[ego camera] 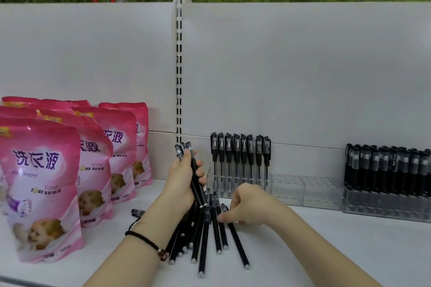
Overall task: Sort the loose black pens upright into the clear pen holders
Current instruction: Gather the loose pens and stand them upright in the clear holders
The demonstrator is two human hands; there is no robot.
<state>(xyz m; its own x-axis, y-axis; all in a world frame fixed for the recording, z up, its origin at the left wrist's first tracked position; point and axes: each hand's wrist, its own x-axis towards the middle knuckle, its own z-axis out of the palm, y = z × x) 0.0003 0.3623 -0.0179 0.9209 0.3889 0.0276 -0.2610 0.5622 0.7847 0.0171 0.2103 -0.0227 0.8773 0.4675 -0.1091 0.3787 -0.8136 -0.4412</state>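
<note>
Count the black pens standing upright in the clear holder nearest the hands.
8 pens, side by side in one row inside the holder, just beyond the right hand; more may be hidden behind them.

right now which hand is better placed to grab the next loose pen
Right. The right hand is down on the loose pens, thumb and fingers around one; the left hand is full, gripping a bundle of pens.

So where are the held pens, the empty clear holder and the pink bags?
held pens [194,165], head view, a black barrel.
empty clear holder [303,196], head view, front wall.
pink bags [42,182], head view, front bag's face.
</note>
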